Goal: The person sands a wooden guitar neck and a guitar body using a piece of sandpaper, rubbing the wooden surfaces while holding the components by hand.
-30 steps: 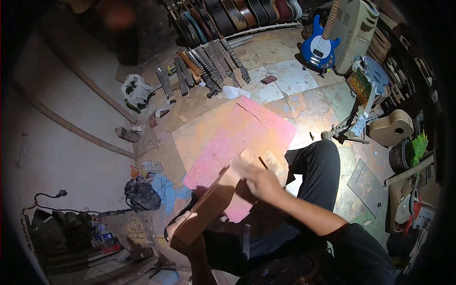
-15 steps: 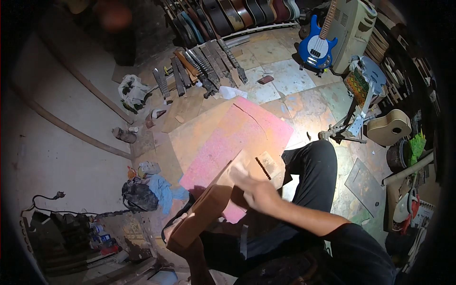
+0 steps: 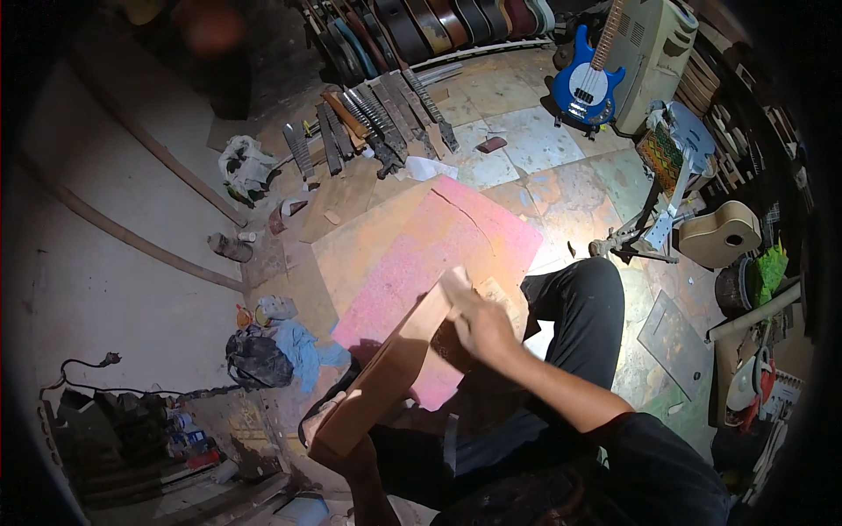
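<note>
In the head view, your left hand (image 3: 358,458) curls around the near end of a long reddish-brown wooden block (image 3: 384,381); your right hand (image 3: 484,326) lies across its far end, fingers blurred, whether pinching anything unclear. A firm left grip and even right-hand pressure should serve best. Ahead of both hands lies a pink speckled flat board (image 3: 399,272); well beyond your right hand stands a blue bass guitar with a white pickguard (image 3: 584,81).

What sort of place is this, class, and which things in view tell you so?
Probably a guitar workshop. A blue bass stands at the upper right, a pale guitar at the right, and what looks like a row of guitar bodies at the top.
</note>
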`<state>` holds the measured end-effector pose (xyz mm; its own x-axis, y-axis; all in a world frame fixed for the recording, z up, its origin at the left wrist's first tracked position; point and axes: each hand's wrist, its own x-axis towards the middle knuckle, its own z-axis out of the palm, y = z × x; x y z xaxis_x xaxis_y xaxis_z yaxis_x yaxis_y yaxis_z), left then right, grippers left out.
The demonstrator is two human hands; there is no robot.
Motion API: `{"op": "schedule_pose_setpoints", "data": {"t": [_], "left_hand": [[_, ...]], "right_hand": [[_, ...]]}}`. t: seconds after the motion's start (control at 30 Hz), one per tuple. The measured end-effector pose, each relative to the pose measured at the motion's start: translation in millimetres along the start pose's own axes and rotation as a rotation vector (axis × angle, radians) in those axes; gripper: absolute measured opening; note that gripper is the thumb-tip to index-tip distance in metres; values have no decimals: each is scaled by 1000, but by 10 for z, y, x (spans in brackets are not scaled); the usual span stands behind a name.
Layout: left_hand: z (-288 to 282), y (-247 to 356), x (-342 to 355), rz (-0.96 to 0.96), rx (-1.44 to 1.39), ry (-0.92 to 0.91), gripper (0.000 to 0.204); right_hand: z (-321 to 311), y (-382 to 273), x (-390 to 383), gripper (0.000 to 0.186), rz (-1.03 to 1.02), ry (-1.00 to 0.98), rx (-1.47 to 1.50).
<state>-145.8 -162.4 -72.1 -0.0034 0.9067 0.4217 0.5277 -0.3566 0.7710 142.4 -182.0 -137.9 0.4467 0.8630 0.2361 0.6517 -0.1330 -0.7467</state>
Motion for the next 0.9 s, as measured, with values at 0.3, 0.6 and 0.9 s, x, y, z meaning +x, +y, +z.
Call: {"op": "schedule_pose_setpoints", "data": {"t": [0.3, 0.6, 0.9], "left_hand": [[-19, 71, 13, 22, 29, 1, 34], [12, 124, 34, 128, 59, 16, 28], [-44, -109, -1, 45, 90, 35, 27]], "right_hand": [[-80, -347, -50, 63, -17, -203, 121], [55, -226, -105, 64, 12, -165, 59], [13, -157, -140, 66, -115, -118, 36]]}}
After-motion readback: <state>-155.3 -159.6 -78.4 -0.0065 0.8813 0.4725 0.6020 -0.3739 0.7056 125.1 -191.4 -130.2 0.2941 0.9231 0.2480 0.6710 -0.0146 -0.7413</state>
